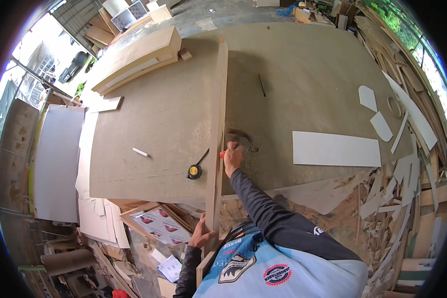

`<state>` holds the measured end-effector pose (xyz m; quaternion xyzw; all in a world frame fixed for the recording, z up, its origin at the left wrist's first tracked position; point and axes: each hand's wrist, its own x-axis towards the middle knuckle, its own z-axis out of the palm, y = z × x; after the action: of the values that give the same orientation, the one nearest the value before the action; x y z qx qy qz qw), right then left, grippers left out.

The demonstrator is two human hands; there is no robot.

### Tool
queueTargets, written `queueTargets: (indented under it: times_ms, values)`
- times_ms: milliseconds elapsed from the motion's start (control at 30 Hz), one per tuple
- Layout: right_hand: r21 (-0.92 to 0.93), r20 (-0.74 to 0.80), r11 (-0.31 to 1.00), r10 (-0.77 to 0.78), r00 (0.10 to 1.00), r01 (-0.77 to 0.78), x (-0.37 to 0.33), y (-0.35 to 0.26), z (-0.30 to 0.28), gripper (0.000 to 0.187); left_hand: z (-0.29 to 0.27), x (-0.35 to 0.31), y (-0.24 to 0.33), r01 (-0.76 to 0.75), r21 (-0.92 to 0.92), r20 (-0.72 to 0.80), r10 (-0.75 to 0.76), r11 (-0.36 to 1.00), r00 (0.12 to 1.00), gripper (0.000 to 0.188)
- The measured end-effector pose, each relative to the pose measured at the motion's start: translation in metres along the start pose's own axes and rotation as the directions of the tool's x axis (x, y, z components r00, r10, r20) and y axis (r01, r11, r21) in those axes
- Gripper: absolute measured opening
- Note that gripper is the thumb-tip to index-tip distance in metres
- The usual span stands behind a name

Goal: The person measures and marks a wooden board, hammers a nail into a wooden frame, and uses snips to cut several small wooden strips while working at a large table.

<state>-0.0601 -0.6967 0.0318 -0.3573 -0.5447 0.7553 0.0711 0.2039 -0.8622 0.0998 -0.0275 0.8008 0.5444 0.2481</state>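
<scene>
The right hand [232,158] is closed round a blurred tool [240,135] just beside the long wooden beam [215,159], which runs from near the surface [149,119]'s far edge past its near edge. The left hand [201,234] grips the beam's overhanging end. A tape measure [194,172] lies toward the near edge; a white panel [335,149], toward the near right corner.
</scene>
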Motion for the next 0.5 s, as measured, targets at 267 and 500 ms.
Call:
queueTargets:
  times_ms: [267, 500]
  values:
    - [-0.234, -0.067, 0.946, -0.247, 0.967, 0.226, 0.047, 0.053, 0.004, 0.042, 0.003, 0.003, -0.050, -0.046, 0.103, -0.016, 0.048, 0.994, 0.999, 0.090]
    - [0.228, 0.097, 0.973, -0.001, 0.995, -0.021, 0.025, -0.012, -0.020, 0.039, 0.003, -0.066, -0.098, 0.019, -0.031, -0.025, -0.020, 0.999, 0.999, 0.090]
